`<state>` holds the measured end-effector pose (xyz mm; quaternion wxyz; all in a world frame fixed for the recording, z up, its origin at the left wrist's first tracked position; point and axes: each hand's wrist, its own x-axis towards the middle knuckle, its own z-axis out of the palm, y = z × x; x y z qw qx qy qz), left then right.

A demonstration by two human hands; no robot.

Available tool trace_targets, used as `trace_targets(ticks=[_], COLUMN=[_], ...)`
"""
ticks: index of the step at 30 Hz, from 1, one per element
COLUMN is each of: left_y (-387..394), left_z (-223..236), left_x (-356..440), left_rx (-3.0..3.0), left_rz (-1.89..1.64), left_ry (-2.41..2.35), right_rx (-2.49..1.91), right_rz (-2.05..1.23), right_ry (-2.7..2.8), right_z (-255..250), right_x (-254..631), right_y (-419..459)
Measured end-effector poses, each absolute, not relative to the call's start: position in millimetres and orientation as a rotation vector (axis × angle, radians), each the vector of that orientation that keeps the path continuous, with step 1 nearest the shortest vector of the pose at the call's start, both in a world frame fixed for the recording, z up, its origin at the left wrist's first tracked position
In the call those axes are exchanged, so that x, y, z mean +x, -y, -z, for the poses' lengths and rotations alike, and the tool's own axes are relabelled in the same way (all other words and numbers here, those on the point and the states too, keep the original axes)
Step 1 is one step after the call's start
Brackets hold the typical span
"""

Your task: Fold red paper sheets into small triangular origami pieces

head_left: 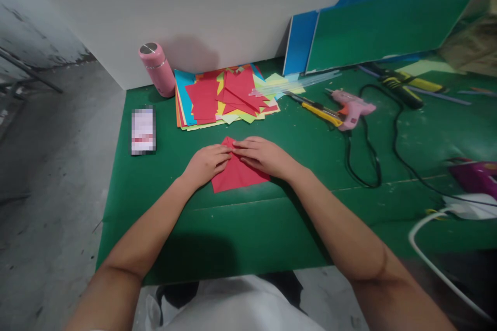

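A folded piece of red paper [238, 173] lies on the green table in front of me, its narrow tip pointing away. My left hand [207, 164] is on its left side, with the fingers together and pressing the paper near the tip. From the right, my right hand [267, 156] covers the other side, its fingertips holding the paper close to those of the left. The thumbs are mostly hidden. Just beyond the hands lies a stack of coloured paper [186, 123], with red cut pieces [204, 98] on top.
A pink bottle [158, 70] and a phone [143, 132] with a blurred screen are at the left. To the right are a yellow cutter [322, 114], a pink glue gun [351, 108] with a black cord, clear glue sticks [295, 84] and a white power strip [471, 207].
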<state>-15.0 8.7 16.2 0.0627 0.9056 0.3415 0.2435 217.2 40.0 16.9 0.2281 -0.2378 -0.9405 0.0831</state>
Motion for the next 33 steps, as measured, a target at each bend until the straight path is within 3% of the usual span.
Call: trace_targets(ticks=[17,33], left_y=[-7.6,-4.2], left_z=[-18.8,-25.5], left_x=[-12.8,-5.3], left_rx=[2.709,2.603], left_rz=[-0.775,-0.77], left_ry=[-1.017,-1.294], right_rx=[-0.639,-0.582], right_rz=[-0.187,-0.15], right_ry=[2.614,2.666], right_z=[-19.9,-20.3], right_x=[217.9,217.7], right_y=[-38.7,-39.5])
